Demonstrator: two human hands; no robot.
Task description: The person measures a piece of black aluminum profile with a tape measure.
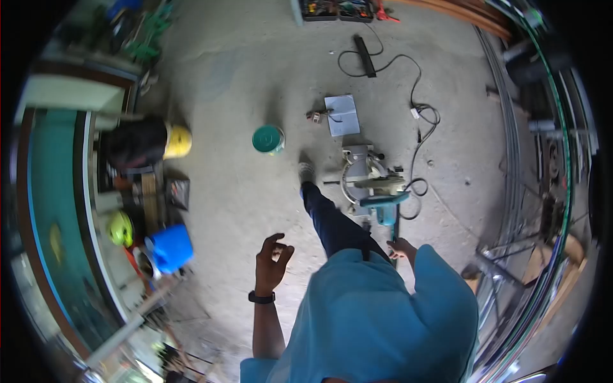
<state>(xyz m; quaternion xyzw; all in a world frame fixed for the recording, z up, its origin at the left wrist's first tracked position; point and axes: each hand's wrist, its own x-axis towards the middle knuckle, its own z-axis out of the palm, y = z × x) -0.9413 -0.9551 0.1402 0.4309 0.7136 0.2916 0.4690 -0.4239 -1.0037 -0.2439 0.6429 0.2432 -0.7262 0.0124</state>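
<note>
My left hand [272, 263], with a dark band on its wrist, is raised over the floor. Its thumb and fingers curve apart with nothing between them. On the other side, my right hand [401, 248] has its fingers curled at the near end of a teal and grey miter saw [386, 210], around what looks like its handle. The saw stands on the concrete floor beside my leg, and its cord runs off behind it. Part of the right hand's grip is too small to make out.
A green-lidded bucket [268, 138], an open booklet [343, 115] and a power strip [365, 56] lie ahead. At left are a blue container [170, 248], a yellow bucket [178, 141] and a green helmet [119, 228]. Long metal bars [514, 147] line the right side.
</note>
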